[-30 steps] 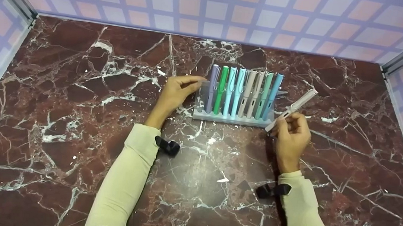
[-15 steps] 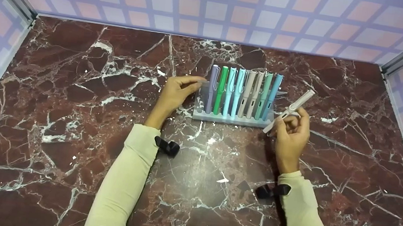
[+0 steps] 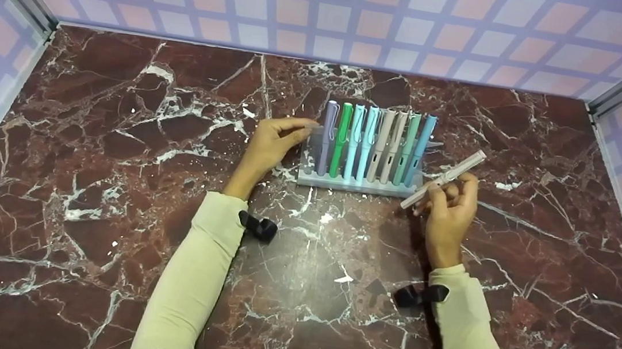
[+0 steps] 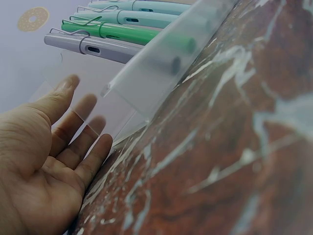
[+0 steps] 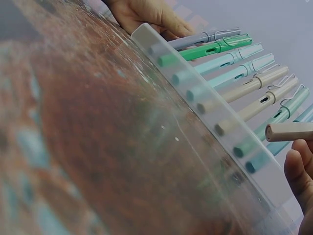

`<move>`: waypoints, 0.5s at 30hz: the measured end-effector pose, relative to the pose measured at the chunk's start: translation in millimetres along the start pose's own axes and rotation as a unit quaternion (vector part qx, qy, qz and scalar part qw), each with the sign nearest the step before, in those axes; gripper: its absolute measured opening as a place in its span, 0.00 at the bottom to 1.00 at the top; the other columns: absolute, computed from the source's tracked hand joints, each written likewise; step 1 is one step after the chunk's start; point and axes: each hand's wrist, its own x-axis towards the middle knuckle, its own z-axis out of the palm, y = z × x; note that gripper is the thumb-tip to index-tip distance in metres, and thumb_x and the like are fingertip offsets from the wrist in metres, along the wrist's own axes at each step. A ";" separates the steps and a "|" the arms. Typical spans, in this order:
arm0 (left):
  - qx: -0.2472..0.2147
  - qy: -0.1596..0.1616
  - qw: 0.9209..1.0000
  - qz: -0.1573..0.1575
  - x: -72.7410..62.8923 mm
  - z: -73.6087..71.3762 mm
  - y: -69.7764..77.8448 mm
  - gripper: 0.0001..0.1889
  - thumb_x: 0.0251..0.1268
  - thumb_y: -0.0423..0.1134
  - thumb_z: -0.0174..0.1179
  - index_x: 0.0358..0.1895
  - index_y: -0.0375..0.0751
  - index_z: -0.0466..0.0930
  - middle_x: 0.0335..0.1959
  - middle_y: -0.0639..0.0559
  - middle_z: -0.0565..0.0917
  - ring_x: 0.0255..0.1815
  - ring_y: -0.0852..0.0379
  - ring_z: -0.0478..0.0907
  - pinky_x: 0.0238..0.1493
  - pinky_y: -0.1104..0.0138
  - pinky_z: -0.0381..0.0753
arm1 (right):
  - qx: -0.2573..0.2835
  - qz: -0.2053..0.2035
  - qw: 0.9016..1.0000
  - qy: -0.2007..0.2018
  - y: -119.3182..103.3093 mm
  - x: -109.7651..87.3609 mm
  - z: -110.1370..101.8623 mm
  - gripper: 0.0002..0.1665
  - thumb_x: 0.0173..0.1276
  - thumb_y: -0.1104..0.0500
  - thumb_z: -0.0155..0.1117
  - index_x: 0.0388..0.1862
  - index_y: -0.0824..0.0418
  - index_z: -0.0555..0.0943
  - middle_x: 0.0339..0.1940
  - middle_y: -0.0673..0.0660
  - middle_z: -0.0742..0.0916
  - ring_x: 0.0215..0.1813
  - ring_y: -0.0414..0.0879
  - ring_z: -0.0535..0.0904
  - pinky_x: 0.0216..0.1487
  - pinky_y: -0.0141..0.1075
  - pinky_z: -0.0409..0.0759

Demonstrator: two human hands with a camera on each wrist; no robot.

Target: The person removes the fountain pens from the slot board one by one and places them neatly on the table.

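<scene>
A clear pen stand (image 3: 356, 187) stands on the table with a row of capped pens leaning in it. From left to right come a purple pen (image 3: 326, 141), a green pen (image 3: 340, 146), two light blue ones, two beige ones, a teal one and a blue pen (image 3: 420, 151). My left hand (image 3: 269, 146) holds the stand's left edge; in the left wrist view its fingers show behind the clear panel (image 4: 112, 115), the thumb in front. Off the stand's right end, my right hand (image 3: 451, 212) pinches a pale beige pen (image 3: 467, 162), tilted, its lower end near the stand's front corner.
The table (image 3: 106, 257) is dark red marble with white veins. A checked back wall (image 3: 328, 14) rises behind the stand, with side walls at left and right. Black straps with small black cases (image 3: 262, 228) sit at both wrists.
The pale beige pen has turned in my right hand's fingers: its upper end is lower and its clip has rolled from view. The left hand and the stand have stayed put.
</scene>
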 end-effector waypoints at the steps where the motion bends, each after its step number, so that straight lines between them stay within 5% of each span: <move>1: 0.002 0.000 1.000 0.001 0.0 0.1 -0.3 0.11 0.70 0.37 0.63 0.51 0.41 0.87 0.52 0.49 0.88 0.52 0.55 0.84 0.60 0.64 0.79 | -0.001 0.001 1.000 0.000 0.0 -0.1 -0.2 0.14 0.64 0.78 0.51 0.43 0.63 0.69 0.17 0.55 0.79 0.13 0.43 0.73 0.11 0.32 0.72; 15: -0.006 0.002 1.000 -0.003 -0.2 0.8 1.0 0.12 0.70 0.36 0.63 0.52 0.37 0.86 0.52 0.44 0.87 0.54 0.48 0.84 0.59 0.64 0.80 | -0.027 0.007 1.000 0.002 2.7 -0.2 -1.1 0.05 0.70 0.73 0.55 0.39 0.66 0.72 0.16 0.56 0.80 0.13 0.42 0.74 0.11 0.31 0.72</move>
